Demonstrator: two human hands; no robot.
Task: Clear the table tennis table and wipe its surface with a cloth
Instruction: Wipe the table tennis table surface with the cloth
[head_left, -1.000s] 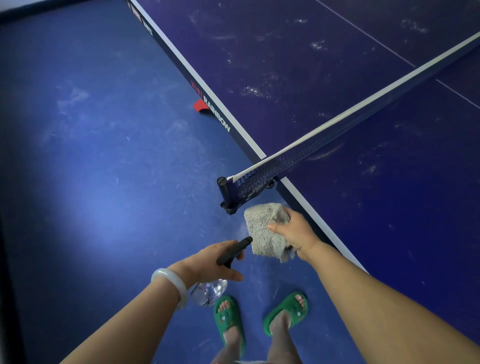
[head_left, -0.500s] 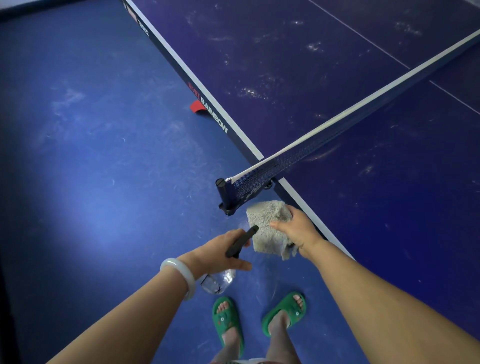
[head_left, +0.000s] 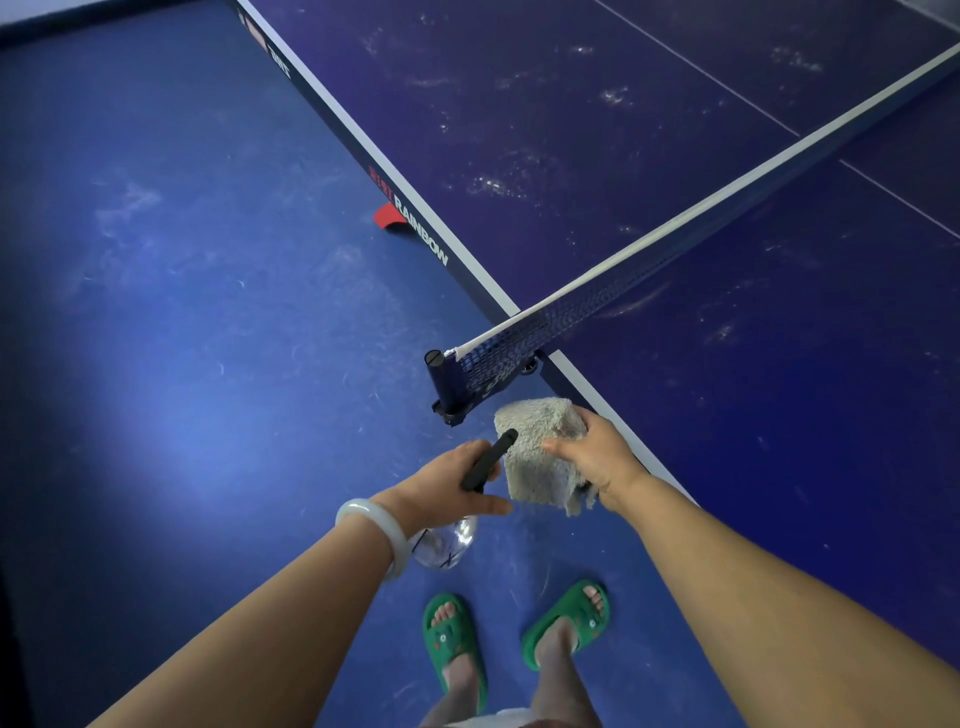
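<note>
The dark blue table tennis table (head_left: 701, 156) fills the upper right, its surface marked with pale smudges. My right hand (head_left: 597, 457) grips a folded grey cloth (head_left: 540, 452) just off the table's near edge, below the net post. My left hand (head_left: 441, 488) holds a clear spray bottle (head_left: 444, 543) by its black nozzle head, whose tip points at the cloth and nearly touches it. The bottle's body hangs under my wrist.
The net (head_left: 649, 270) crosses the table diagonally, clamped by a black post (head_left: 449, 384) that sticks out over the floor. A red object (head_left: 387, 215) lies on the blue floor under the table edge. My feet in green slippers (head_left: 457, 644) stand below.
Both hands have risen slightly and closed together; the nozzle tip now sits against the cloth, which was a little apart from it before.
</note>
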